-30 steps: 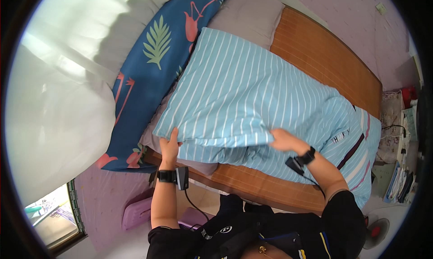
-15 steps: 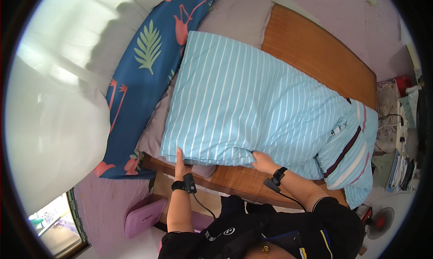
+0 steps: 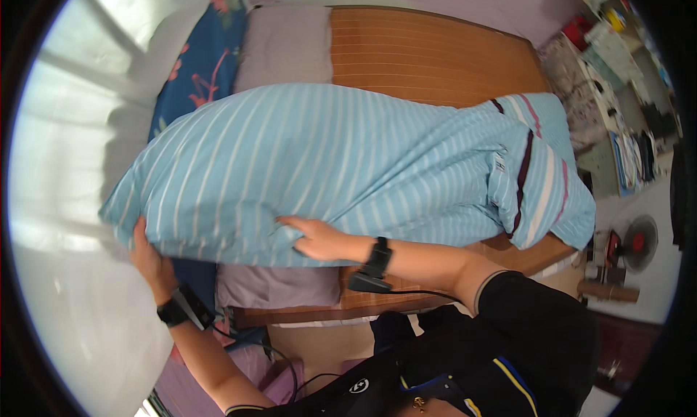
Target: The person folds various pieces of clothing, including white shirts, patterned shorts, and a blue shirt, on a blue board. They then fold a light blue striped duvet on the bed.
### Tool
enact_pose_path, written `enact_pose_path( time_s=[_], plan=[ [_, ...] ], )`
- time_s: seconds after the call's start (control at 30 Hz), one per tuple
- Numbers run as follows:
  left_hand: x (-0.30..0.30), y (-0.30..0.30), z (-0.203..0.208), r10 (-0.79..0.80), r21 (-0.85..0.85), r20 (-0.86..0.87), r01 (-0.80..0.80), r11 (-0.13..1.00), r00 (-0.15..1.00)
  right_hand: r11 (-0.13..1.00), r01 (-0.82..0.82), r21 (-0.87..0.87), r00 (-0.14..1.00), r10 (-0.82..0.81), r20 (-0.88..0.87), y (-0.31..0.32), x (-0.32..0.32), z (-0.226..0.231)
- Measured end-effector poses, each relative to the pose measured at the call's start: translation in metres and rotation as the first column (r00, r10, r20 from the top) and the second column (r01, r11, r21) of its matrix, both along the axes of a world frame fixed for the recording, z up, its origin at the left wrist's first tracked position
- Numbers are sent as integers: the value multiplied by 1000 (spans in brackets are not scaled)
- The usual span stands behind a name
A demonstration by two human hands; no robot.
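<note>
A light blue quilt [image 3: 290, 155] with white stripes lies across the bed, its left end raised and bulging. My left hand [image 3: 151, 263] grips the quilt's near edge close to the left corner, thumb on top and the other fingers hidden beneath. My right hand [image 3: 319, 239] holds the near edge farther right, its index finger stretched over the fabric. At the right, the quilt is bunched and shows dark, white and pink bands. Below the lifted edge, a greyish-pink pillow [image 3: 279, 286] shows in part.
A brown sleeping mat [image 3: 435, 50] covers the bed. Another greyish-pink pillow [image 3: 287, 43] lies at the far left, beside dark blue patterned fabric [image 3: 192, 90]. Pale curtains [image 3: 65, 177] hang at the left. A fan [image 3: 639, 244] and a cluttered shelf stand at the right.
Both hands have moved left with the quilt's edge, and the quilt's left end has risen and swung toward the curtain. More of the mat and the near pillow shows. The view has shifted.
</note>
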State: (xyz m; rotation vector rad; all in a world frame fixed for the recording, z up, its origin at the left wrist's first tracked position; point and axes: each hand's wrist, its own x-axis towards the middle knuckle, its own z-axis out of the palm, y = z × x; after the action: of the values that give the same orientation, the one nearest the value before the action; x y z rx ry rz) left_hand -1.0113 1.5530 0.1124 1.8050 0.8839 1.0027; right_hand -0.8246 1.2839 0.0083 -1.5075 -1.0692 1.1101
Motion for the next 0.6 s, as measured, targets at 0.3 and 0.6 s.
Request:
enact_pose_path(
  time_s=[0.3,0.6],
  plan=[
    [-63,-44,-196,242,-662,-448,-501,557,861,970,-58,-235,991,85,106,-117,-17,-128],
    [-32,-138,-221,609,450,-562,-411,793,559,202,674,-710,547,-783,297,-506,67,-144]
  ],
)
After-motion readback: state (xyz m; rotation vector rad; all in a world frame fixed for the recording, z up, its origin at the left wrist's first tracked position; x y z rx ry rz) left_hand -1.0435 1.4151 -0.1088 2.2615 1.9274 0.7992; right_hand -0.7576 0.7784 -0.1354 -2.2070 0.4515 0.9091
